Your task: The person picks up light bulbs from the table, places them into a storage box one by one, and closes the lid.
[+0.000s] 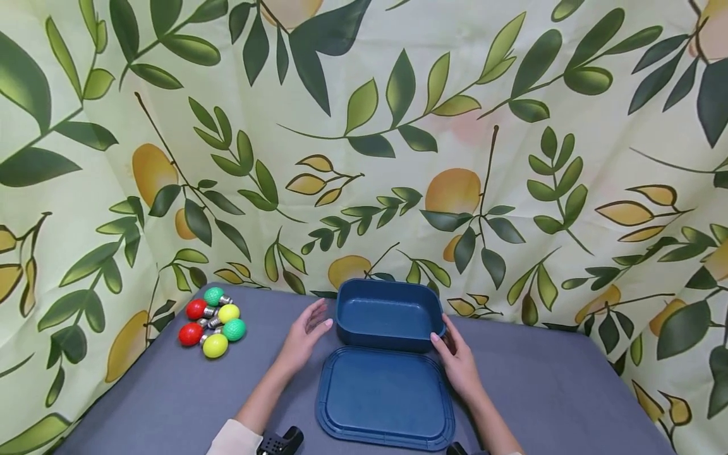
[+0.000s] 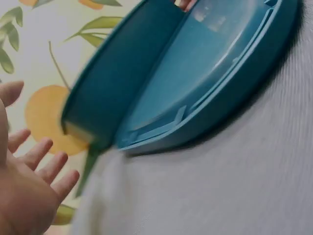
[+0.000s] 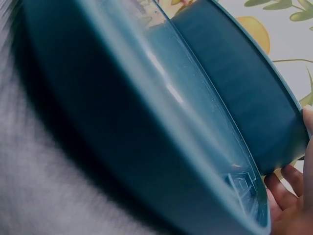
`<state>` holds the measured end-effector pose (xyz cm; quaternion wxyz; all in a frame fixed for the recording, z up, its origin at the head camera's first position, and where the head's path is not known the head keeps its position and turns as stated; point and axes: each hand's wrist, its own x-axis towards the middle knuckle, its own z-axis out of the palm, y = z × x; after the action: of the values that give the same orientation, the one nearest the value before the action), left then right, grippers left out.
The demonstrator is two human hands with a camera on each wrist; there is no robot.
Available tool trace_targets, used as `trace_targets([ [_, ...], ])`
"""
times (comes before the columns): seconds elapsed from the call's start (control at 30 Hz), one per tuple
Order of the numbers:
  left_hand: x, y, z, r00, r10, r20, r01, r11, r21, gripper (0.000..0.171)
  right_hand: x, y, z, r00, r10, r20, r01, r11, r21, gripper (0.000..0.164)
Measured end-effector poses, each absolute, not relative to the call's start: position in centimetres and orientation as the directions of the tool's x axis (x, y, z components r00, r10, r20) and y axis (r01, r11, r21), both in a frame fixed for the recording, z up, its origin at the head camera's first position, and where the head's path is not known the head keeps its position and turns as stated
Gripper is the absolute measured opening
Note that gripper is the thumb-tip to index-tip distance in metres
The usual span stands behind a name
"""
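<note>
The blue box (image 1: pixel 381 339) is just beyond the lid (image 1: pixel 387 399) on the table (image 1: pixel 546 385). The right hand (image 1: pixel 461 365) pinches its right near corner between thumb and fingers; the left hand (image 1: pixel 303 338), fingers loosely spread, is clear of it. Held at one corner, the box could swivel or catch the lid's rim; whether they touch is hard to tell. A stray left arm could scatter the bulbs (image 1: pixel 229 313).

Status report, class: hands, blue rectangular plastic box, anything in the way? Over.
Right hand gripping right end of blue rectangular plastic box. Left hand open, apart from it. Shallow blue plastic lid directly in front; red, yellow, green bulbs off left.
</note>
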<state>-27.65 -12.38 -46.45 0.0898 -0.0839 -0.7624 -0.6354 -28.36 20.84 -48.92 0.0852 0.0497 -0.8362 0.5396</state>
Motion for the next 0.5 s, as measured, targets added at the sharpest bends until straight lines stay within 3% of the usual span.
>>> trace_targets([
  [0.2,-26.3,-15.0,-44.0,-0.954,-0.053,0.295,0.256,0.371,0.893,0.052,-28.4,20.9,-48.7,-0.978,0.014,0.210,-0.185,0.420,-0.888,0.064],
  [0.37,-24.7,-16.7,-43.1,-0.938,-0.073,0.338,0.230,0.597,0.769,0.051,-28.3,21.0,-48.9,-0.978,0.021,0.208,-0.179,0.428,-0.886,0.064],
  [0.5,-23.3,-18.1,-43.2,-0.925,-0.070,0.374,0.223,0.695,0.684,0.052,-28.2,20.9,-49.2,-0.978,0.017,0.208,-0.180,0.444,-0.878,0.064],
])
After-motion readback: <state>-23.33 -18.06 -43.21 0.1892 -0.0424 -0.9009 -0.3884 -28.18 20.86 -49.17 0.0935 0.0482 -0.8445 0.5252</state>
